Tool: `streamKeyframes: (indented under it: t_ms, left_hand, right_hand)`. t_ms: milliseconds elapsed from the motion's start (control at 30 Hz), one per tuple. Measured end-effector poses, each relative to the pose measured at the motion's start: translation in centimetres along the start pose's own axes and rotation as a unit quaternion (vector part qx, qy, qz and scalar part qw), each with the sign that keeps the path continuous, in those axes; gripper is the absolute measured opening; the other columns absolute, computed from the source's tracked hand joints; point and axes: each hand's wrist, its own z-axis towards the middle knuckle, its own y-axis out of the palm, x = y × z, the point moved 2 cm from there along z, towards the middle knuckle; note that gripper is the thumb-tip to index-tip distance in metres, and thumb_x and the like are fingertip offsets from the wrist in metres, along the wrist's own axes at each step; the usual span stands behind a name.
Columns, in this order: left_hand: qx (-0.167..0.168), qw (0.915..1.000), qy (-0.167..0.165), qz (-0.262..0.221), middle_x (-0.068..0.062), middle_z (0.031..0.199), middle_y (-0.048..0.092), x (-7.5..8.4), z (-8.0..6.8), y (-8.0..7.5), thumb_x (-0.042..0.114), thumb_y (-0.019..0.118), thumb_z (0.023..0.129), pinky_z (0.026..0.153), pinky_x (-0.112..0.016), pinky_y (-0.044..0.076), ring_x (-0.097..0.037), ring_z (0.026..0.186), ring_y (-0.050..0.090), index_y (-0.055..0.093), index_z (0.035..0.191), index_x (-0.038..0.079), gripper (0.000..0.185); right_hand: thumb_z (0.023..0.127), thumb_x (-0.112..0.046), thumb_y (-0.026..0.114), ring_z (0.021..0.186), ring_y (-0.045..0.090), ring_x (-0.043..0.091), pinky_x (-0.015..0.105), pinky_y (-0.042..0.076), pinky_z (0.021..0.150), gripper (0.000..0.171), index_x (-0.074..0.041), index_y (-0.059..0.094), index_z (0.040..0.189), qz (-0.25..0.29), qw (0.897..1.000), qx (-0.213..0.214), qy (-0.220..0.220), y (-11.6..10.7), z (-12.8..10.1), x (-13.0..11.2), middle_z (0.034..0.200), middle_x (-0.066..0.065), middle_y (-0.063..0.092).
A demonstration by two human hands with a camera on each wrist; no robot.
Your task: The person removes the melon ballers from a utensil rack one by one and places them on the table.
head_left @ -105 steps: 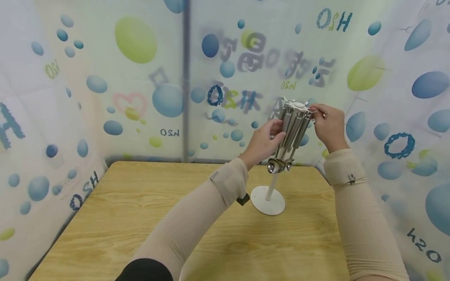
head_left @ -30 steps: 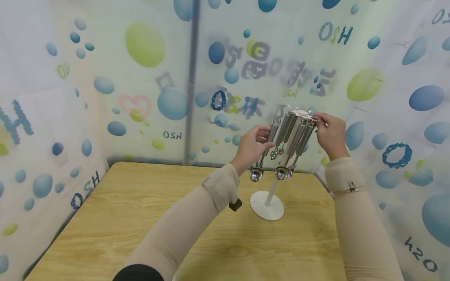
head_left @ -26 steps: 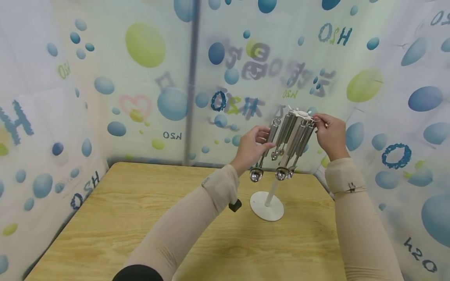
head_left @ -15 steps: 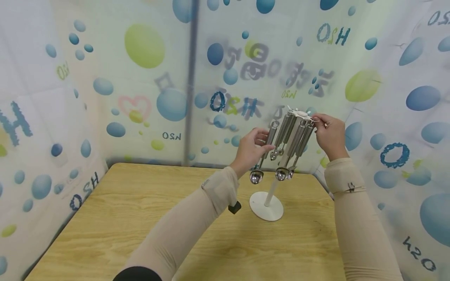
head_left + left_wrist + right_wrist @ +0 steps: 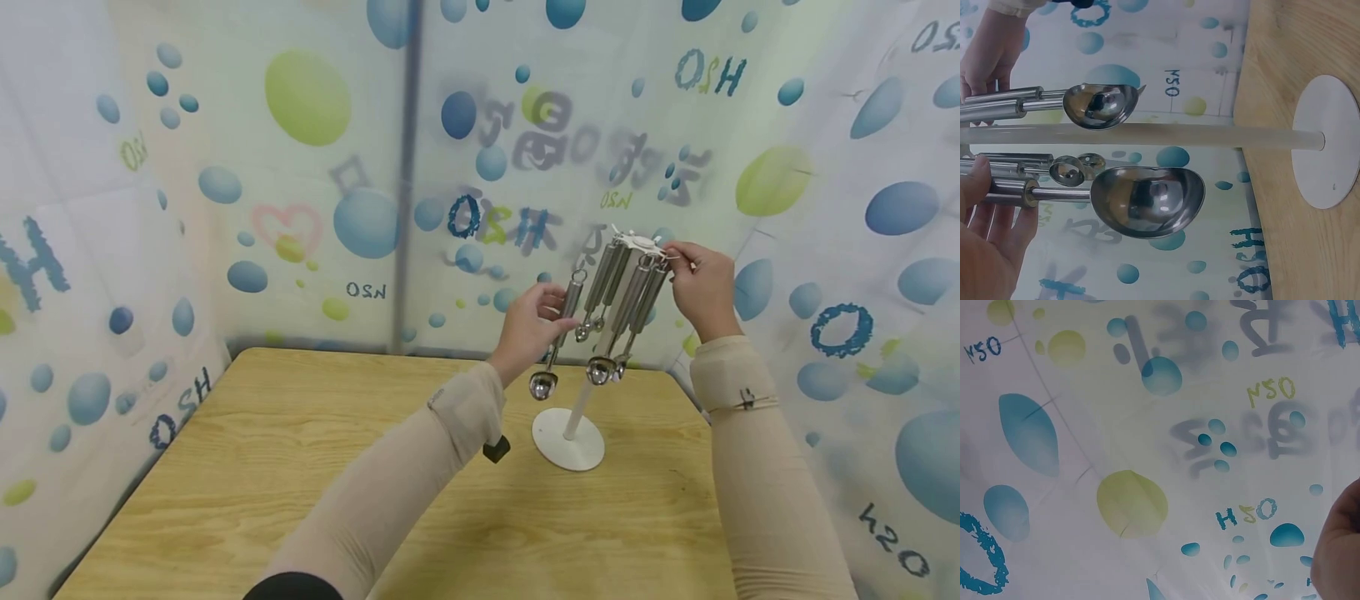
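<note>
My left hand holds an ice cream scoop by its thick metal handle, thumb on one side and fingers on the other. Its ring end points up, apart from the white utensil rack, and its bowl hangs down. In the left wrist view the scoop's shiny bowl is large and near. My right hand pinches the rim of the rack top at its right side. Several metal utensils hang from the rack, among them another scoop and small round-ended ones.
The rack's pole rises from a round white base on the wooden table. A curtain printed with coloured spots surrounds the table's back and sides. A small black object sits under my left wrist.
Earlier my left hand was against the utensils hanging on the rack. The ice cream scoop has since come off to the left and moved slightly down. My right hand stays at the rack's rim.
</note>
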Motion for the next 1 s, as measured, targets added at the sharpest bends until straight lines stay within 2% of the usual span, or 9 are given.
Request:
streamKeyframes:
  t_ms: [333,700,1000]
  left_hand:
    - [0.0,0.9999,0.012,-0.01,0.001,0.099,0.067,-1.0,-0.6,-0.1,0.016,0.077,0.082,0.068,-0.027,0.055,-0.011,0.083,0.063,0.06,0.114,0.015,0.036]
    - [0.002,0.9999,-0.006,-0.012,0.002,0.1,0.067,-2.6,-1.2,0.1,0.016,0.078,0.082,0.07,-0.027,0.056,-0.011,0.085,0.064,0.06,0.112,0.015,0.035]
    - [0.005,0.9998,-0.011,-0.016,0.002,0.099,0.068,-3.5,-1.6,-0.1,0.012,0.078,0.081,0.07,-0.029,0.056,-0.013,0.085,0.064,0.061,0.109,0.017,0.033]
  right_hand:
    - [0.1,-0.018,0.052,0.064,0.046,-0.016,0.005,0.039,0.059,0.028,0.002,0.072,0.106,0.005,1.0,0.001,0.001,0.0,0.0,0.1,0.096,0.022,0.07]
    - [0.1,-0.023,0.052,0.064,0.045,-0.018,0.005,0.04,0.061,0.032,0.001,0.071,0.108,-0.001,1.0,-0.004,-0.002,0.1,-0.1,0.2,0.098,0.021,0.071]
    - [0.1,-0.021,0.052,0.067,0.051,-0.01,0.005,0.041,0.061,0.03,0.002,0.071,0.108,0.003,1.0,-0.005,0.002,0.1,-0.2,0.1,0.098,0.021,0.07]
